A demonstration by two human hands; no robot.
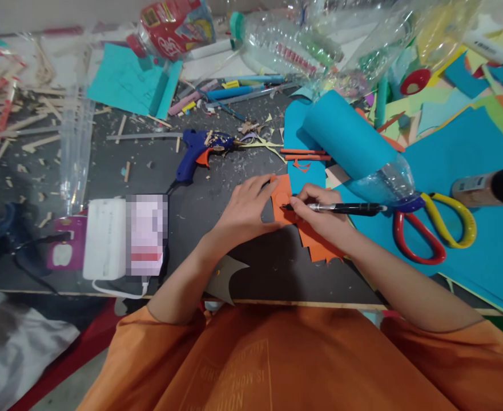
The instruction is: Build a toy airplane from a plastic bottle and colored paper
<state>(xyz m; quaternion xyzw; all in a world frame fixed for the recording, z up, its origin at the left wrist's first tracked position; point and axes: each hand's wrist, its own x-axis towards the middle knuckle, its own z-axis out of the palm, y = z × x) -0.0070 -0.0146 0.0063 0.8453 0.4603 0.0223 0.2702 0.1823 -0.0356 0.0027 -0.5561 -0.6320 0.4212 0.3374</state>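
Note:
My right hand (328,217) is closed around a black pen (360,209), its tip touching a small piece of orange paper (282,184). A faint round outline shows on that paper near the tip. My left hand (248,206) lies flat with fingers stretched out, thumb and fingertips at the paper's left edge. More orange paper (320,246) with a jagged edge lies under my right wrist. Just beyond the hands, a plastic bottle wrapped in blue paper (345,134) lies on its side. Scissors (420,240) with red and yellow handles rest right of my right hand.
A blue glue gun (197,149) lies beyond my left hand. Left of it are a phone (146,234) and a white power bank (104,240). Plastic bottles (281,45), a red-labelled bottle (174,28), and markers line the back. Blue sheets (461,148) cover the right side.

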